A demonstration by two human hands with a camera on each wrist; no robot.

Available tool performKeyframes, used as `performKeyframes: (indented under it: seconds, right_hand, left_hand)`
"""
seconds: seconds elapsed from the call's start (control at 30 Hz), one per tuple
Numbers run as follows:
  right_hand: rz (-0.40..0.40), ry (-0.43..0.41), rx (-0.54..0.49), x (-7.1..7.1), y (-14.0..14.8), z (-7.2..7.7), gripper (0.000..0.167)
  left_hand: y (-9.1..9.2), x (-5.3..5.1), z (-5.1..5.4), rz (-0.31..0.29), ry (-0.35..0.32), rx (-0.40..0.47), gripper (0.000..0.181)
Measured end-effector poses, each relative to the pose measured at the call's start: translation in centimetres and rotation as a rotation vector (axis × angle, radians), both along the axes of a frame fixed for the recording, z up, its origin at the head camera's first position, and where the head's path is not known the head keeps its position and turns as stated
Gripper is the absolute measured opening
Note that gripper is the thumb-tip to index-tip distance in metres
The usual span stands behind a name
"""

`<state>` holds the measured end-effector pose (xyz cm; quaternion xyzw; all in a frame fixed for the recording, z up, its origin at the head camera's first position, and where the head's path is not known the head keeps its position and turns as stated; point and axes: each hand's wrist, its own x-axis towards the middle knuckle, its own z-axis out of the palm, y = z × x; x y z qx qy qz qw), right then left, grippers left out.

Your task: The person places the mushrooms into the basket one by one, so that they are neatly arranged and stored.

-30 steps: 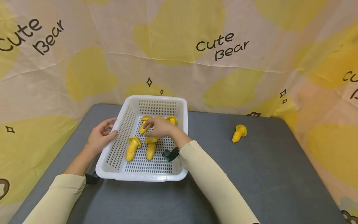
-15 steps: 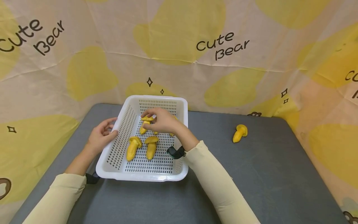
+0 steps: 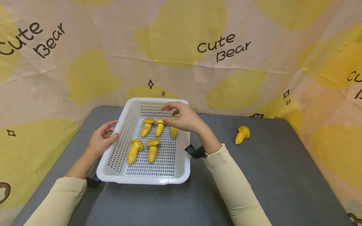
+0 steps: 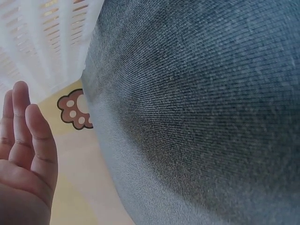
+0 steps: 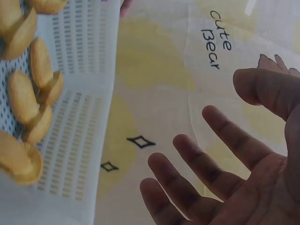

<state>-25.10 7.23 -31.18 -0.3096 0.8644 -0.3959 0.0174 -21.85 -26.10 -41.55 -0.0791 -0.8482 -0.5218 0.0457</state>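
Observation:
A white perforated plastic basket [image 3: 143, 179] stands on the grey table, with several yellow toy mushrooms [image 3: 152, 150] lying apart on its floor. My left hand [image 3: 102, 138] is at the basket's left rim, its thumb and fingertips against or very close to it. In the left wrist view its fingers [image 4: 41, 140] are nearly straight beside the slotted wall. Over the back right part of the basket hovers my right hand [image 3: 183, 117], partly covering the rightmost mushroom [image 3: 173, 131]. The right wrist view shows its fingers [image 5: 187, 187] spread, with nothing held.
Another yellow mushroom [image 3: 242, 135] lies on the grey table [image 3: 271, 175], well to the right of the basket. A patterned cloth [image 3: 181, 47] hangs behind the table and along its sides.
My right hand has risen from among the mushrooms and moved right, towards the basket's right rim, bringing the middle back-row mushroom into sight. The left hand stays at the left rim.

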Motion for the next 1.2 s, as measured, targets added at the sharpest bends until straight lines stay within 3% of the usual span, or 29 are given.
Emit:
performKeyframes:
  seconds: [0.27,0.7,1.2]
  right_hand:
    - [-0.009,0.003,-0.002,-0.1,1.6,0.7,0.035]
    - [-0.176,0.038,-0.066,0.5,4.5,0.1,0.032]
    - [-0.234,0.012,-0.056,1.2,9.0,-0.1,0.036]
  left_hand:
    - [-0.3,0.0,0.1,0.002,0.005,0.003,0.053]
    - [-0.4,-0.2,0.0,0.008,-0.009,-0.020,0.054]
    - [0.0,0.2,0.0,0.019,-0.012,-0.036,0.054]
